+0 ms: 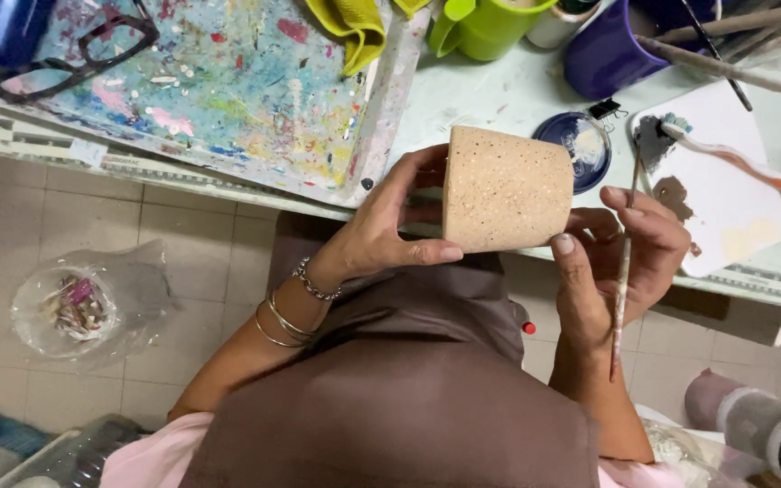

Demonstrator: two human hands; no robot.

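A clear plastic bag [92,303] holding small mixed-colour bits lies on the tiled floor [210,262], below the worktop's [499,99] front edge. No labels, signs or screens show.

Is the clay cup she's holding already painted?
No, the speckled tan cup held in the left hand shows bare, unpainted clay.

A cup [506,188] lies on its side between the left hand [381,230] and right hand [621,262], whose fingers [580,289] also hold a brush [624,262]. Beyond the fingers, on the tabletop [481,99], lie a lid [576,145] and palette [725,190]; a board [228,90] lies left of them, carrying glasses [65,59].
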